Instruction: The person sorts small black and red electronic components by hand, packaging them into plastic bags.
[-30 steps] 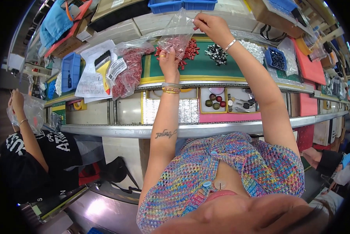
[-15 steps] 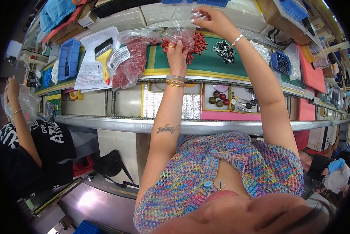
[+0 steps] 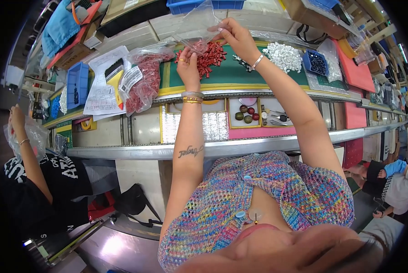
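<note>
A clear plastic bag (image 3: 195, 22) is stretched between my two hands above the green work surface, with a few red pieces visible near its lower end. My left hand (image 3: 189, 66) pinches the lower part of the bag, palm up. At the bag's right edge, my right hand (image 3: 236, 40) grips the film between thumb and fingers. Just below and behind the bag spreads a heap of small red pieces (image 3: 209, 61). Small black shiny pieces (image 3: 241, 62) lie partly hidden behind my right hand and wrist.
Left of the heap sits a large clear bag of red pieces (image 3: 147, 75), beside a yellow-handled brush (image 3: 115, 84) on printed sheets (image 3: 99, 98). White pieces (image 3: 283, 57) and a blue bin of dark pieces (image 3: 315, 63) are to the right. A co-worker's hand (image 3: 17, 120) holds another bag.
My right hand has come down and nearer to my left hand, now covering part of the black pieces. The bag has shifted with my hands, and the whole view has turned slightly.
</note>
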Motion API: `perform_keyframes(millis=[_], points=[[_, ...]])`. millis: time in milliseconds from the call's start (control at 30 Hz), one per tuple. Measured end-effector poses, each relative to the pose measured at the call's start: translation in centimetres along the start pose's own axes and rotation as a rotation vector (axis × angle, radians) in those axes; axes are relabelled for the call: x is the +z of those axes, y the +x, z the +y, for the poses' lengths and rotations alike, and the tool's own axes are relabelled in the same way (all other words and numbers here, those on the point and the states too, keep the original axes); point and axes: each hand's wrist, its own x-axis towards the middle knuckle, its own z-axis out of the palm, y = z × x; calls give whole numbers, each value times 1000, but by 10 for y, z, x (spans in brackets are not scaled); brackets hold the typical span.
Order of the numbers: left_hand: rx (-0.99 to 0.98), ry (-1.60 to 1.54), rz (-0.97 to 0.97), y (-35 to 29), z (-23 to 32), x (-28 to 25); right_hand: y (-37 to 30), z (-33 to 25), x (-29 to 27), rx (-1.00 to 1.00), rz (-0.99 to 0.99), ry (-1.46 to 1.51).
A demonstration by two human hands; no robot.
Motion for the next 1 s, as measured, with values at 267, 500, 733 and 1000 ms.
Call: perform_keyframes(millis=[267,500,733,1000], points=[[284,267,-24,10,9,-8,-10,-11,-27,41,20,98],[450,1283,-791,1,50,-38,-112,-21,-149,220,388,636],[623,1503,-687,-1,48,-46,-383,-86,-276,187,1283,229],[538,1302,-766,-66,56,47,-753,-79,-205,230,2443,9]])
